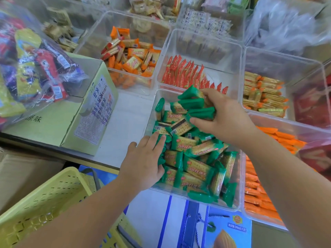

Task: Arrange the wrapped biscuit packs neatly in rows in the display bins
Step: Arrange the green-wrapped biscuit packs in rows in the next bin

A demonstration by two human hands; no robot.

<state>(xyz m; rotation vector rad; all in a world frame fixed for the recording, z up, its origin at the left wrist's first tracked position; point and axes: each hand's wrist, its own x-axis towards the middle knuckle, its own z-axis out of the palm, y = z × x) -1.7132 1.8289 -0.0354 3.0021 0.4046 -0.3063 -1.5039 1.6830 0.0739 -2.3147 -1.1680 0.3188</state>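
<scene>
My right hand (222,115) grips several green packs (195,104); my left hand (145,158) lies flat on the loose heap in the near bin (238,203), mostly unsorted.

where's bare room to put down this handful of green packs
Bare white counter runs between the yellow-green cardboard box and the clear plastic bin of green-wrapped biscuit packs. That bin's far left corner looks bare. Its near half is heaped, and the clear bin of orange packs at right is packed.
</scene>
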